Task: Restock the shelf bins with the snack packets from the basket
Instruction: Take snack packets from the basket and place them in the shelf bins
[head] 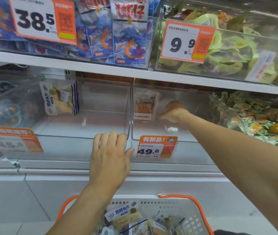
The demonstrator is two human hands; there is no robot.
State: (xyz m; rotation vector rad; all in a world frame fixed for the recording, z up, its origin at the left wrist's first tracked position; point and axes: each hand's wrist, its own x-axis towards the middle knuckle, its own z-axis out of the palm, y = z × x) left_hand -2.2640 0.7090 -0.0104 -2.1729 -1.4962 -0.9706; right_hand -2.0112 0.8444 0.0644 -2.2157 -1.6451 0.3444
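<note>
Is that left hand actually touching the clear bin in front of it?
Touching. The head view shows the left hand lying against the front wall of the clear bin, its fingers hooked over the top rim with no gap.

white shelf boards (pixel 101 67) | pale tiled floor (pixel 7 200) | even bright light
</note>
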